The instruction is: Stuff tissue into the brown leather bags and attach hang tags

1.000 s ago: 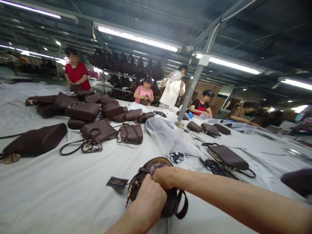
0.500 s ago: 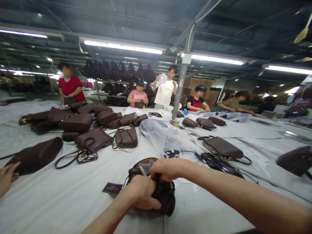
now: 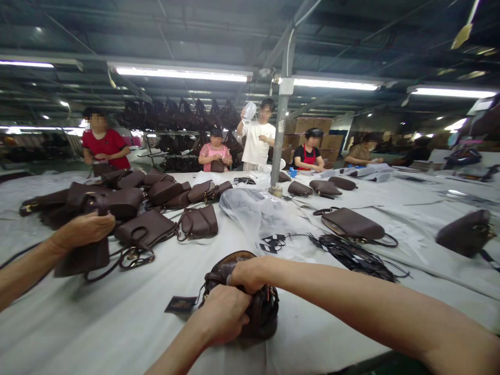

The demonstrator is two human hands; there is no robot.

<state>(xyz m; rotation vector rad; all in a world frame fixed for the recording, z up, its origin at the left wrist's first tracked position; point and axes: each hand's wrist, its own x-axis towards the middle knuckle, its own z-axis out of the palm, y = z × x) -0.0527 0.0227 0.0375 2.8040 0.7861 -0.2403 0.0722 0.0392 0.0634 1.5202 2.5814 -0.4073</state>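
Observation:
A dark brown handbag (image 3: 262, 319) stands on the white-covered table right in front of me, its mouth unzipped and a tan lining showing. My left hand (image 3: 227, 311) is closed on the near side of its rim, fingers curled. At the mouth, my right hand (image 3: 252, 273) is bent down with closed fingers gripping the bag's edge; its fingertips are hidden inside. Some pale, clear wrapping shows in the opening beside them. A black hang tag (image 3: 180, 304) with gold lettering lies to the left, attached by a thin cord.
At left, another person's hand (image 3: 84, 232) holds up a brown bag. Behind it lies a heap of brown bags (image 3: 123, 203). Clear plastic (image 3: 253, 208), black tag cords (image 3: 353, 258) and a brown bag (image 3: 353, 226) lie beyond my hands. A metal post (image 3: 279, 135) rises mid-table; several co-workers stand behind.
The other person's hand has come in from the left and lifted a brown bag. My hands stay at the handbag's mouth, shifted slightly. The whole view has turned a little to the right.

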